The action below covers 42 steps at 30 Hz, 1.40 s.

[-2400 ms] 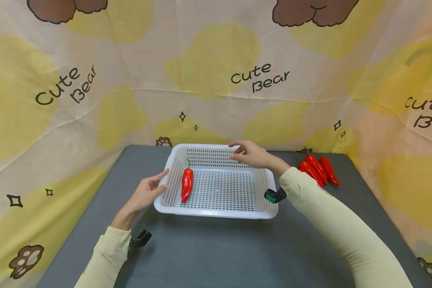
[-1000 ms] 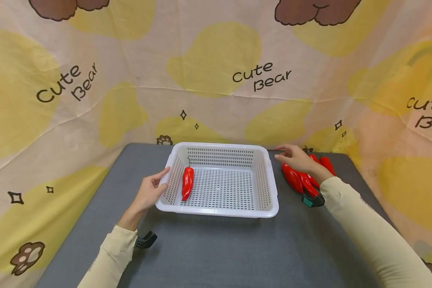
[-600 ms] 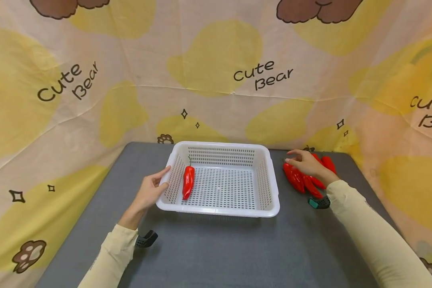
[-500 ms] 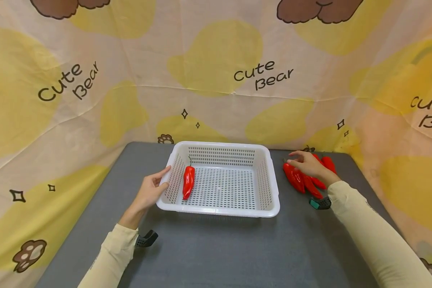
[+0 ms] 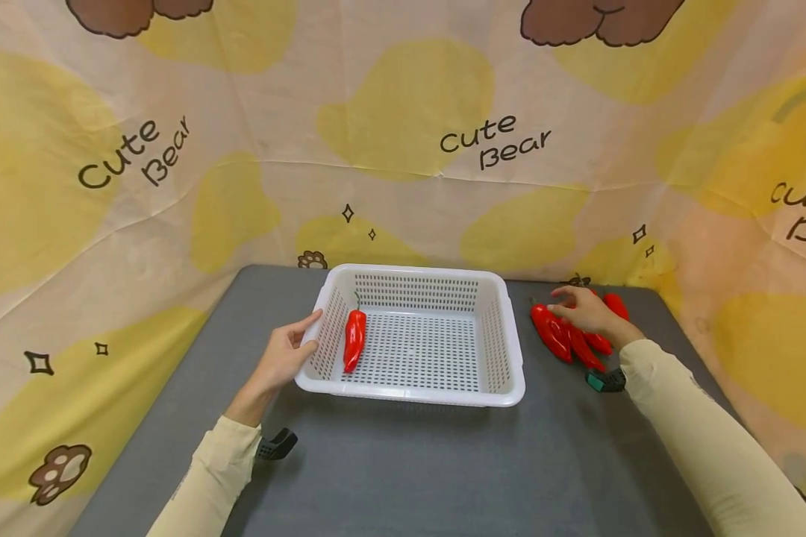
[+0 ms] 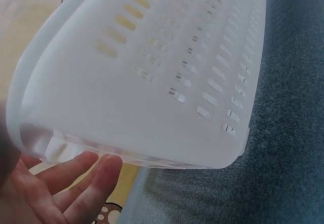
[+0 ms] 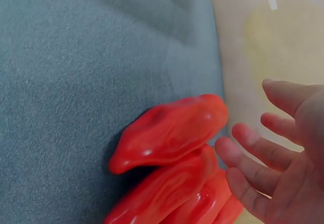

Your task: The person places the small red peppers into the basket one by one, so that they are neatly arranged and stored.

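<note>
A white perforated plastic basket (image 5: 410,397) stands on the grey table, with one red pepper (image 5: 354,341) lying along its left side. My left hand (image 5: 283,356) holds the basket's left rim; in the left wrist view its fingers (image 6: 104,176) curl beneath the rim against the outer wall. Right of the basket lies a small pile of red peppers (image 5: 552,337). Over this pile hovers my right hand (image 5: 587,310), hiding part of it in the head view. Its fingers (image 7: 250,171) are spread and loosely bent, holding nothing, close to the stem ends in the right wrist view.
The grey table (image 5: 403,470) ends at a patterned cloth (image 5: 403,149) that hangs behind and at both sides. The basket's back rim and the pepper pile lie close to this cloth. A dark band (image 5: 277,444) sits at the left wrist.
From above the basket my right hand has moved right, over the pepper pile, and lowered slightly. The left hand stays at the rim. The view has shifted a little.
</note>
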Each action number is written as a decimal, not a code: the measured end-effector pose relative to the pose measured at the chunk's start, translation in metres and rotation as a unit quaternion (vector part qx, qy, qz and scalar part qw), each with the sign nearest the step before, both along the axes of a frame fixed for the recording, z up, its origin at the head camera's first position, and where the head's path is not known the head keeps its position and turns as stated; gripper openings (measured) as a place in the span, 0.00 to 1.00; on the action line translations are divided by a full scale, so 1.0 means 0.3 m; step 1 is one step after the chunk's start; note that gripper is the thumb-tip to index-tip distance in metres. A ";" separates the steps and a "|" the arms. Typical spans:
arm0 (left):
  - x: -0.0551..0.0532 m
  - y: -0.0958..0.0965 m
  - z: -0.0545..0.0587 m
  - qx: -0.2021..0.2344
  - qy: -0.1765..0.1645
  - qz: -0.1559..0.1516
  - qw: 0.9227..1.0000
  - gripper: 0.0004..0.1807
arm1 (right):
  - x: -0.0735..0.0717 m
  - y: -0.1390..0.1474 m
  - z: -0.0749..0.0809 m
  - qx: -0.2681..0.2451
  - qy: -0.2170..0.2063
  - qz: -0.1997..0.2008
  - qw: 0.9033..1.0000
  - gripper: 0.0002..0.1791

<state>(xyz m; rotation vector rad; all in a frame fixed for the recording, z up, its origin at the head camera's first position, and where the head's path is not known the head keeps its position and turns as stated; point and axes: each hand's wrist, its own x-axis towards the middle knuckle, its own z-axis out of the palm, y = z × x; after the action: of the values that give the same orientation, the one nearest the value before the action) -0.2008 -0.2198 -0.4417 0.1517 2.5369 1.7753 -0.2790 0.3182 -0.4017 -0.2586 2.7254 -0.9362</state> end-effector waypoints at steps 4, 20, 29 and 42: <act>0.000 0.000 -0.002 -0.003 0.001 0.000 1.000 0.33 | -0.001 0.013 -0.020 0.017 0.007 0.011 1.000 0.31; 0.005 -0.002 0.002 -0.007 -0.001 0.002 1.000 0.33 | -0.009 -0.017 -0.039 0.047 0.024 0.045 0.998 0.34; 0.004 -0.001 0.001 -0.007 0.002 0.002 1.000 0.33 | -0.013 -0.040 -0.055 0.051 -0.004 0.051 0.997 0.38; -0.001 -0.001 -0.001 -0.006 0.004 0.001 1.000 0.33 | -0.014 -0.093 -0.070 0.087 -0.057 0.107 0.989 0.44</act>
<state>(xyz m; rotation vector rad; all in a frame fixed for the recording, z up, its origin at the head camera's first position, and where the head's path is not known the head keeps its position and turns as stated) -0.2011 -0.2201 -0.4420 0.1554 2.5532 1.7638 -0.2831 0.2903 -0.4227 -0.4390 2.5911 -0.6311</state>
